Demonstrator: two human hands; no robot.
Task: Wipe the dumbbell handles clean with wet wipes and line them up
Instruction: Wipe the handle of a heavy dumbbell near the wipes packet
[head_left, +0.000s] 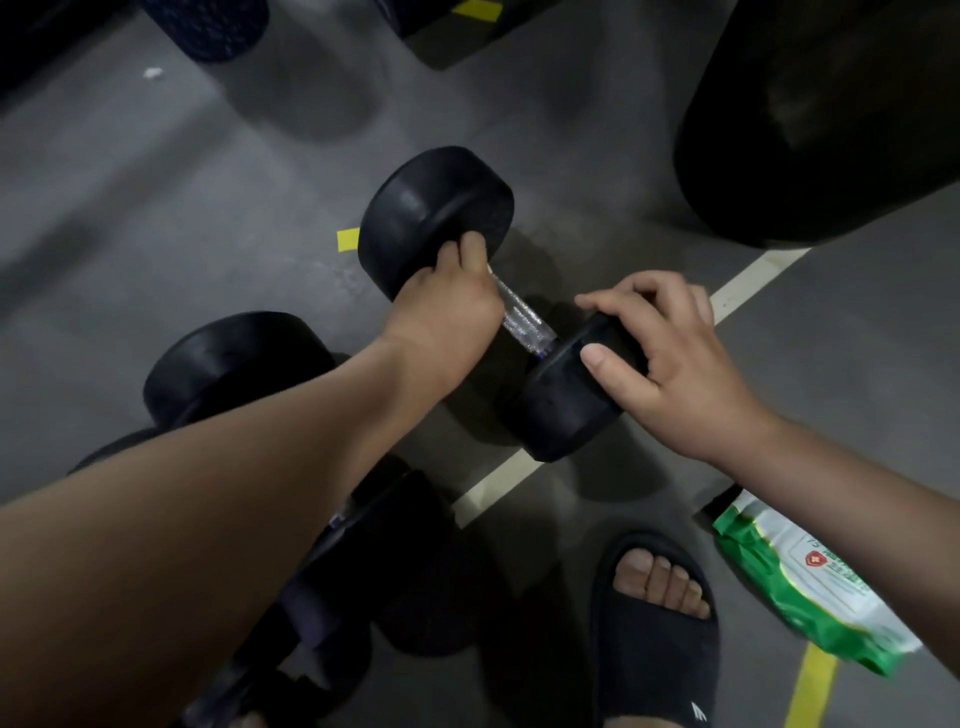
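A black dumbbell (436, 208) with a knurled metal handle (524, 319) lies on the grey floor in the middle of the view. My left hand (447, 306) grips the far end of the handle, against the far weight head; a sliver of white shows at its fingers. My right hand (670, 358) grips the near weight head, thumb and fingers curled over it. A green and white wet wipe pack (810, 582) lies on the floor at the lower right.
Another black dumbbell (234, 364) lies to the left, partly under my left forearm, with more dark weights (415, 566) nearer me. A large black cylinder (831, 114) stands at the upper right. My foot in a black slide (654, 623) is below. White and yellow floor lines run through.
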